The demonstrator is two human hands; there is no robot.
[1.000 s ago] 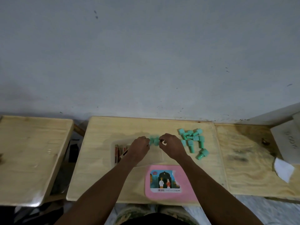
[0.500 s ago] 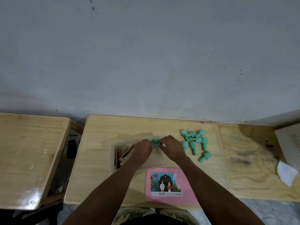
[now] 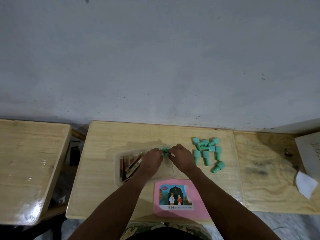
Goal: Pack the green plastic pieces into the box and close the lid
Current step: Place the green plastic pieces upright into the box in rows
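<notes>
A clear plastic box (image 3: 117, 163) stands open in the middle of the wooden desk (image 3: 103, 135). My left hand (image 3: 151, 161) and my right hand (image 3: 181, 159) meet over its far right part. Between their fingertips they hold a small bunch of green plastic pieces (image 3: 164, 151). To the right of the box, several more green pieces (image 3: 207, 151) lie loose on the desk. The pink lid (image 3: 180, 198) with a picture sticker lies flat at the desk's near edge, just in front of the box.
Dark brown and red sticks (image 3: 129, 166) fill the left part of the box. A second desk (image 3: 29, 161) stands to the left across a gap. A plywood board (image 3: 270, 170) adjoins on the right, with white paper (image 3: 305, 186) on it. A wall (image 3: 155, 58) rises behind.
Both hands have stayed together over the box with the green pieces between them, lowering slightly. The loose pieces and the lid have not moved.
</notes>
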